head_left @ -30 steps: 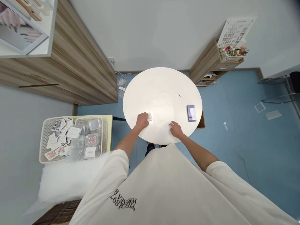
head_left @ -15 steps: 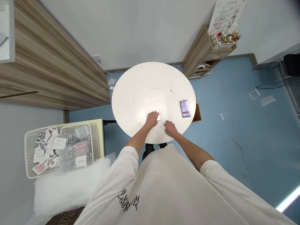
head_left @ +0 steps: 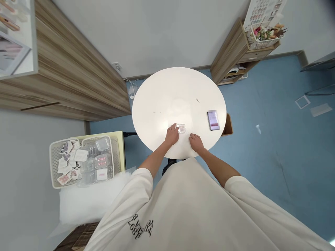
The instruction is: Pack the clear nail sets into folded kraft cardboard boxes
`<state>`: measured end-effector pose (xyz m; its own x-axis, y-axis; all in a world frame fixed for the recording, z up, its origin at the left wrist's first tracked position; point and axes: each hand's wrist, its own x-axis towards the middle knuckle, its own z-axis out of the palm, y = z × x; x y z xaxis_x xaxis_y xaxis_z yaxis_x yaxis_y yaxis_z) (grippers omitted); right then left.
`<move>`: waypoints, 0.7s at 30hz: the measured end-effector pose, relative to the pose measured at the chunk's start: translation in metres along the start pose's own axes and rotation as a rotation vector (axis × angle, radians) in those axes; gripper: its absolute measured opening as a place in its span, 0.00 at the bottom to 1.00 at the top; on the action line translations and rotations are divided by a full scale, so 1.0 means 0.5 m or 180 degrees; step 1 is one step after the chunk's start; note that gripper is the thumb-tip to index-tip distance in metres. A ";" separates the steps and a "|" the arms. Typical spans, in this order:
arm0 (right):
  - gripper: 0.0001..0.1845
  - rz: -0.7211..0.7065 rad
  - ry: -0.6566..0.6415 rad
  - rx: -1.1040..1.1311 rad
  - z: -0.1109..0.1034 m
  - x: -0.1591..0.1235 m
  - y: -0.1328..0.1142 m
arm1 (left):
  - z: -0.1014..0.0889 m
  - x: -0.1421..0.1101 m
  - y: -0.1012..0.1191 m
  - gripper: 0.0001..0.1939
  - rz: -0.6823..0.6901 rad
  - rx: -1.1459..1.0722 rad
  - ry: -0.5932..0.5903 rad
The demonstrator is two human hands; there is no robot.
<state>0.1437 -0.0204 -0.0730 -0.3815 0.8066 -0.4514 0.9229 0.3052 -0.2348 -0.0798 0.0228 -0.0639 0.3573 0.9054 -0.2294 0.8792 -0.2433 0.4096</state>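
A small clear plastic box (head_left: pixel 181 128) with a pale pinkish pattern lies flat on the white oval table (head_left: pixel 157 90), close to its front edge. The fingers and thumb of my left hand (head_left: pixel 172 135) are closed on the box's left end and cover part of it. To the right of the box, and apart from it, my right hand (head_left: pixel 196 143) rests on the tabletop with its fingers bent and close together. Whatever might be between those fingertips is too small to make out.
A blurred purple phone-like object (head_left: pixel 213 120) lies on the table's right side. Left of me, a white basket of printed cards (head_left: pixel 65 164) stands beside a basket of clear boxes (head_left: pixel 101 160). A wooden cabinet (head_left: pixel 86 66) rises at the left; a brown bin (head_left: pixel 228 124) stands right of the table.
The view has swung left, so everything sits further right. More of the plastic box shows beside my left hand, with a pinkish pattern visible. My right hand's fingers look more drawn together.
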 end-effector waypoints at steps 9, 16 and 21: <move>0.18 0.0222 -0.0124 -0.0029 -0.028 0.018 -0.024 | 0.008 -0.082 -0.031 0.26 0.0086 -0.0006 -0.0445; 0.08 0.0396 -0.0233 0.0592 -0.092 0.046 0.009 | 0.011 -0.052 0.005 0.25 0.0326 0.0469 -0.0426; 0.14 0.0258 -0.0221 0.1092 -0.128 0.060 0.040 | -0.012 0.007 0.012 0.15 -0.0034 0.0272 -0.0384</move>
<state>0.1538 0.0422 -0.0359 -0.3214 0.7813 -0.5350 0.8837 0.0444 -0.4660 -0.0752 0.0264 -0.0571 0.3786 0.8608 -0.3400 0.9049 -0.2672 0.3312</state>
